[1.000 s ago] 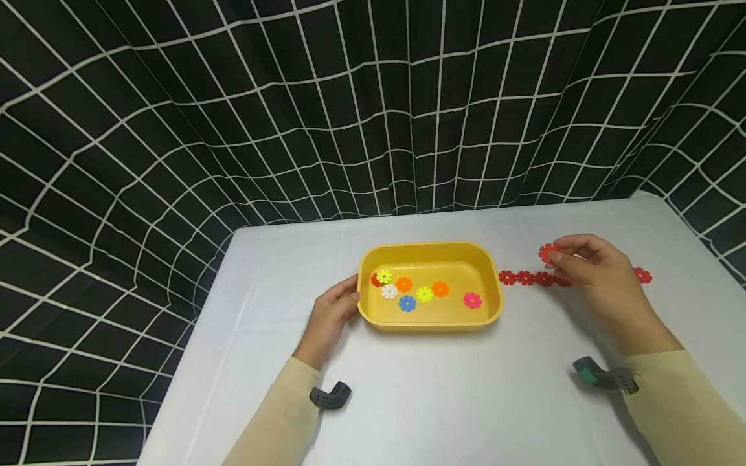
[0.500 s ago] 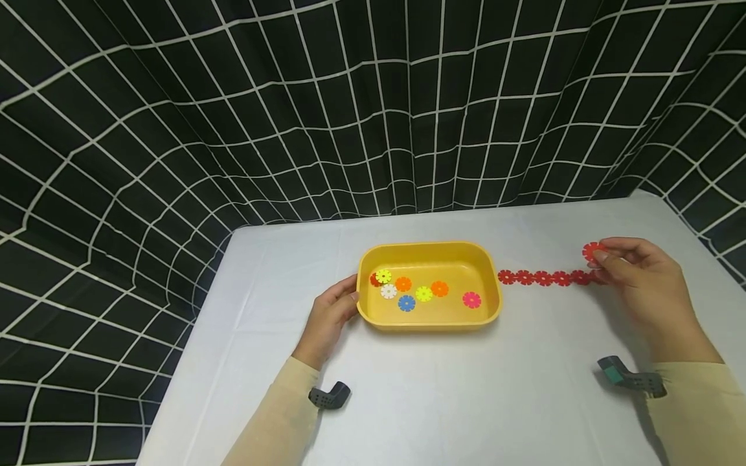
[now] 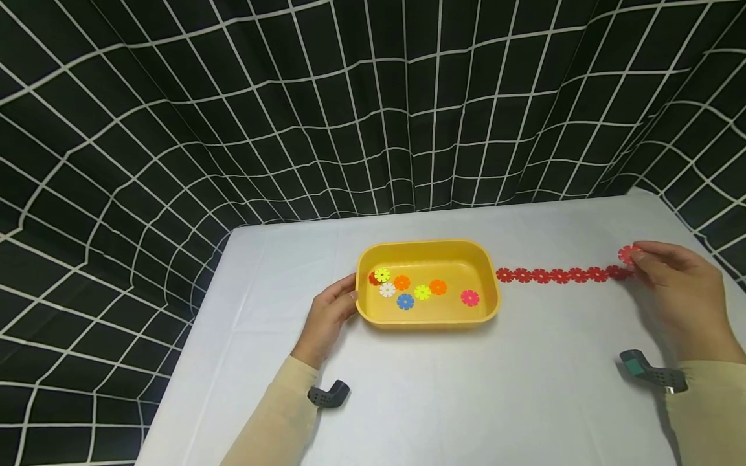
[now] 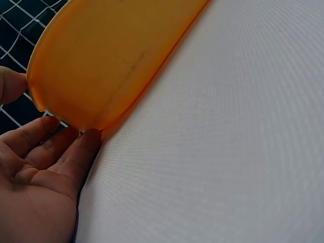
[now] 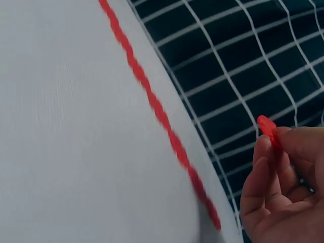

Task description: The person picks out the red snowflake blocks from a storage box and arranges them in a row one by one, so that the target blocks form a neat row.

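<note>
A yellow plastic tray stands mid-table with several loose flower-shaped discs inside, among them a blue disc and a pink disc. My left hand holds its left end, the thumb at the rim and the fingers against the lower wall. To the tray's right, a chain of red notched discs lies in a straight row. Above its far right end my right hand pinches a red notched disc between thumb and fingertips. The hand partly hides the end of the row.
A white cloth covers the table. A dark curtain with a white grid hangs behind and at both sides. Each wrist carries a dark camera mount, such as the left mount.
My right hand has moved right along the red chain with the disc in its fingers, uncovering more of the row. The left hand and the tray stay put.
</note>
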`<action>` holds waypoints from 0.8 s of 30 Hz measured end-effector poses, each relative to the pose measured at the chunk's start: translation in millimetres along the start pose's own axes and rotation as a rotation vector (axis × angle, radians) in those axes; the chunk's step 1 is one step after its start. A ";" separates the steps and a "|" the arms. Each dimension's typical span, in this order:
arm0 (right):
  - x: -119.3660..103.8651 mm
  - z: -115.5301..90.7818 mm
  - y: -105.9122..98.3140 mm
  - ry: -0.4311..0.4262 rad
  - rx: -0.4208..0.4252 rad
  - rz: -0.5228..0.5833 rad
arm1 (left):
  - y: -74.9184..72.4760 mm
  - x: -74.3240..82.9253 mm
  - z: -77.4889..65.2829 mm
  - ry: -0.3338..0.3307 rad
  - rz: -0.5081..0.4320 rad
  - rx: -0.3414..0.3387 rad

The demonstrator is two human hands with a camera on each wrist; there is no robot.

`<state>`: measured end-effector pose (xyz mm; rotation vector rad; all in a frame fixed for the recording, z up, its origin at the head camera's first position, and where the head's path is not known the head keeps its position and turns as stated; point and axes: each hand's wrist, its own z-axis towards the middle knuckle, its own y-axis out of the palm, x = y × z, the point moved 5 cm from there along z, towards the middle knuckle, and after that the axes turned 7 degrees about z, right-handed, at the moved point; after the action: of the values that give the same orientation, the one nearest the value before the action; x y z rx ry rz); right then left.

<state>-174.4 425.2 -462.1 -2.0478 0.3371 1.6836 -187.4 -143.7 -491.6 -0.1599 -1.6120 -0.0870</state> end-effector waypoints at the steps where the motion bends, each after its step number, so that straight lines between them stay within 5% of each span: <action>1: 2.5 1.0 -3.5 0.012 0.015 -0.007 | 0.0 -0.1 0.2 0.002 -0.001 -0.002; 11: 25.2 15.1 -34.5 0.060 0.144 -0.118 | 0.0 -0.6 0.4 0.004 -0.015 -0.007; 24: 31.3 22.5 -47.9 0.133 0.237 -0.263 | 0.0 -1.6 1.3 -0.007 -0.011 0.002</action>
<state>-164.4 480.8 -486.2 -1.9364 0.2806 1.2916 -188.6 -143.6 -493.3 -0.1494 -1.6198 -0.0933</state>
